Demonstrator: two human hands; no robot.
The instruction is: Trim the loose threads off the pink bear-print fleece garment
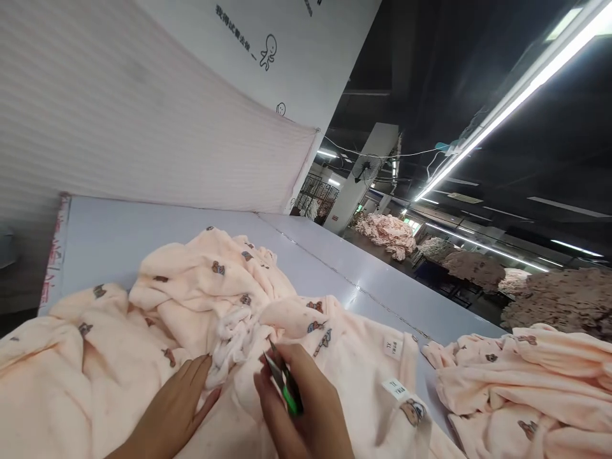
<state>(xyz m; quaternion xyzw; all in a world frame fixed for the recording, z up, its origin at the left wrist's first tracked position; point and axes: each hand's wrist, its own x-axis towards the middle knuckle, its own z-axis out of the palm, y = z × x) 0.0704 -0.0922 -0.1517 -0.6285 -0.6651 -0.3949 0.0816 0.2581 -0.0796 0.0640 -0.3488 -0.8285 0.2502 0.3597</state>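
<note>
My right hand (310, 405) is closed around thread snips (285, 381) with green on the handle and thin pointed blades. The blade tips lie against a peach fleece garment (354, 357) printed with small bears. To its left, my left hand (174, 405) grips the fleece, thumb and fingers on either side of a bunched white piece of cloth (233, 338). A white size tag (394, 387) and a printed label (392, 347), both marked XL, show on the garment's right part. The heaped fleece hides the lower layers.
The garment lies on a pale grey table (329, 255) with a dark seam. At the right is another peach fleece pile (530, 382). A pinkish striped sheet (167, 121) hangs behind the table. Further off stand large garment heaps (387, 233) and a pillar (363, 172).
</note>
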